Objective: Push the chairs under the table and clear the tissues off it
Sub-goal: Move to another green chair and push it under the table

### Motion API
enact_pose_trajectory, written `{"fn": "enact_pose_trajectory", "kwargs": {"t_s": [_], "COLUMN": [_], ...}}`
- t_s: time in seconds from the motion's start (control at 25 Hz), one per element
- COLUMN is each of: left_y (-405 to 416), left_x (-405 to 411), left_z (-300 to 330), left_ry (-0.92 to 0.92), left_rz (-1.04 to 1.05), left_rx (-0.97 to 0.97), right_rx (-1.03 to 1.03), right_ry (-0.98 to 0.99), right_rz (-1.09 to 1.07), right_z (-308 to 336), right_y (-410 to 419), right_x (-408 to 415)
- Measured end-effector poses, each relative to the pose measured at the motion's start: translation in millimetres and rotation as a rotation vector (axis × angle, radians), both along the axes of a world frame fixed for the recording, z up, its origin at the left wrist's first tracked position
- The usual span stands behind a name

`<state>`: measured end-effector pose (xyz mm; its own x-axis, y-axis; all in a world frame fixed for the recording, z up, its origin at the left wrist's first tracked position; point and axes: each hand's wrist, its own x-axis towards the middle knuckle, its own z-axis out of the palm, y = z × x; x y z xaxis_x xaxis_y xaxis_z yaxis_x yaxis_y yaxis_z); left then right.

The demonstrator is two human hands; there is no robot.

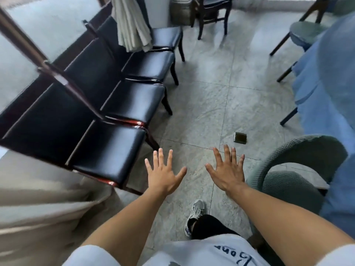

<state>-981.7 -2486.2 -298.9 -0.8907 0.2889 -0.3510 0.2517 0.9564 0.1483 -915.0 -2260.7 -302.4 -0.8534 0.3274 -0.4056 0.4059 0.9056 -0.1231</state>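
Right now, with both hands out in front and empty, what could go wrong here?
The small dark box lying on the floor ahead could trip a foot. The green chair sits close beside the right hand, so an arm or leg might bump it. The left hand is near the black chairs.

One camera only, worn on the person's head, looking forward and steeply down at the tiled floor (207, 104). It sits close above the outstretched arms. From the floor's middle, a row of black chairs (123, 104) runs along the left, and a green chair (299, 169) stands at lower right.
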Motion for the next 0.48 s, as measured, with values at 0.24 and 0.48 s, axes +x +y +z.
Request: {"fn": "enact_pose_trajectory", "kwargs": {"t_s": [0.24, 0.48], "left_y": [99, 216], "left_x": [-127, -239], "left_z": [8, -7], "left_ry": [-0.036, -0.055], "left_rz": [-0.249, -0.560], "left_rx": [-0.041, -0.040], "right_rx": [-0.023, -0.002], "right_ry": [-0.038, -0.043], "right_rz": [-0.251, -0.549], "right_z": [8, 3], "right_y": [90, 160], "right_x": [-74, -128]}}
